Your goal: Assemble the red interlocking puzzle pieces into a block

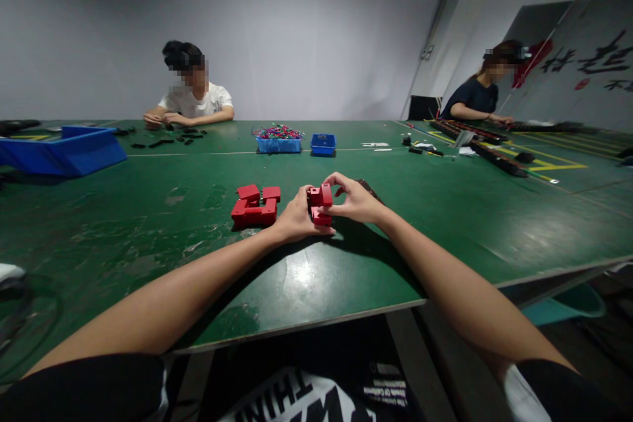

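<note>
Small red blocks are stacked in front of me, with both hands closed around them. From the left side, my left hand grips the stack, its heel low near the tabletop. On the other side, my right hand pinches the upper red block between thumb and fingers. Parts of the blocks are covered by my fingers, so their full shape is hidden. Just left of my left hand, a group of red blocks rests on the green table, some lying on top of others.
A blue bin of coloured wires and a smaller blue bin stand farther back. A large blue tray is at left. A dark object lies behind my right hand. Two people work across the table, among black parts.
</note>
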The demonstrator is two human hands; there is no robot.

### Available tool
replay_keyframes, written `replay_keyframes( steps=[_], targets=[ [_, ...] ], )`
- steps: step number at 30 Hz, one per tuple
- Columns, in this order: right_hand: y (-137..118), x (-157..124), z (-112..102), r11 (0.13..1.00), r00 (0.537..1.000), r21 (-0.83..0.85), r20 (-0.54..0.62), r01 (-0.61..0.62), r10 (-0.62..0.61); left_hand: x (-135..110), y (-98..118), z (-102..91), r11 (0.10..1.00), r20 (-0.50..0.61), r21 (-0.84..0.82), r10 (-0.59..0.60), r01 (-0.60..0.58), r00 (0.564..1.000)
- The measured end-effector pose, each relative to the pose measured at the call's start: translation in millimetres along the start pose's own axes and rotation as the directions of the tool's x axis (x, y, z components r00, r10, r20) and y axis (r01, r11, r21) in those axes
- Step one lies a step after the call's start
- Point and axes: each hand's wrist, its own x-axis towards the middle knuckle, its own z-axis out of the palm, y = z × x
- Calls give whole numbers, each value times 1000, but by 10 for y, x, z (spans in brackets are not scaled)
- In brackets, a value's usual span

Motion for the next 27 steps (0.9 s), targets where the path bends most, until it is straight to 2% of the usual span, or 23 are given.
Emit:
replay_keyframes(
  steps=[4,7,14,20,27],
  targets=[
    [9,4,-16,998,999,-50,2,42,-42,0,0,1,1000,-5,-14,15,-15,1000],
    [25,12,-30,999,999,-7,15,52,-52,-3,15,-3,1000,-6,-15,24,-24,1000],
    [19,13,-33,1000,999,25,34,0,0,-5,13,-6,999,8,-24,37,-37,999],
    [-37,1,-58,1000,996,12,90,14,-15,-4,-7,-3,999,0,3,40,-40,999],
    [38,6,-65,997,998,81,68,-8,3,-9,5,-8,998,5,8,56,-56,998]
  ],
)
